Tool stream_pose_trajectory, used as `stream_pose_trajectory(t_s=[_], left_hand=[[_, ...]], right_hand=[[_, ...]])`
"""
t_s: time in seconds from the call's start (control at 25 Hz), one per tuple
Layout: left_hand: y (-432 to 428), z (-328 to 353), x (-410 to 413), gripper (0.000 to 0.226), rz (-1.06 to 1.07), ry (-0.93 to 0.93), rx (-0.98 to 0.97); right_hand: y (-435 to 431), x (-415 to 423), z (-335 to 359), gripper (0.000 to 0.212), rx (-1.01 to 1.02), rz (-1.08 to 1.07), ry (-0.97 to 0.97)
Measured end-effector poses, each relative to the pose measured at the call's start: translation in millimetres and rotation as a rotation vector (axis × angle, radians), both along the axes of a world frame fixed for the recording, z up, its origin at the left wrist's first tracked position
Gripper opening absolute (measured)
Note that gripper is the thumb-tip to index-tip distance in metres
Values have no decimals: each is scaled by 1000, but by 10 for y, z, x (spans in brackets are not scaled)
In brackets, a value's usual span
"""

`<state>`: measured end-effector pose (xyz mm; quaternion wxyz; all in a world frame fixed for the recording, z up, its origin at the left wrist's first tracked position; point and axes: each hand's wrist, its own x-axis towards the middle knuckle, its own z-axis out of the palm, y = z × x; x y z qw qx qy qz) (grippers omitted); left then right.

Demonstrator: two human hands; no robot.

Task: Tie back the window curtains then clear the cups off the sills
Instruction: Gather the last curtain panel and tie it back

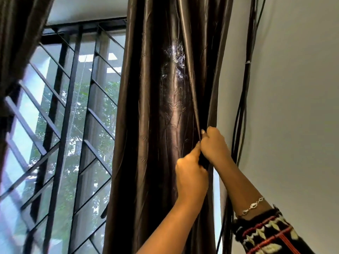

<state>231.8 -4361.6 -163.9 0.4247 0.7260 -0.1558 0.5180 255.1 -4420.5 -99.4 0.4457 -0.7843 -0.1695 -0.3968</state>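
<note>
The glossy dark-brown embroidered curtain (165, 107) hangs gathered at centre frame, the black-barred window (60, 125) at nine o'clock. At five o'clock, the left hand (191, 177) and right hand (214, 145) touch, fingers pinched closed on a curtain fold.

A black metal window grille (73, 110) with slanted bars covers the glass on the left, and green tree foliage (80, 114) shows through it. A bundle of black cables (244, 99) runs down the pale wall (293, 88) on the right, bound at one spot by a white tie (248, 62).
</note>
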Motion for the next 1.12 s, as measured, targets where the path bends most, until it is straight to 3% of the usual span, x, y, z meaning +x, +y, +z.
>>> stream_pose_trajectory(t_s=[0.12, 0.2, 0.28, 0.36, 0.44, 0.56, 0.64, 0.84, 1.0, 1.12], left_hand=[[16, 3, 23, 62, 41, 17, 21], [21, 8, 24, 50, 36, 30, 39], [44, -2, 16, 38, 39, 49, 63], [79, -54, 11, 40, 51, 67, 100], [138, -180, 14, 37, 223, -43, 141], [320, -275, 2, 37, 532, -389, 160], [519, -230, -26, 45, 599, -442, 70], [781, -110, -112, 62, 356, -157, -144], [648, -192, -10, 57, 283, -18, -130], [399, -293, 77, 64, 203, 24, -72]], right_hand=[[38, 32, 6, 38, 96, 192, 16], [48, 12, -6, 43, 88, 276, 65], [62, 23, -12, 40, 7, 200, 64], [72, 43, -18, 38, -21, 100, 30], [84, 48, -42, 34, -53, 23, -8], [89, 32, -81, 24, -96, -76, -72], [88, 19, -96, 22, -108, -90, -90], [92, 13, -101, 21, -95, -73, -91], [96, 45, -120, 39, -82, -51, -77], [108, 100, -150, 35, -77, -31, -61]])
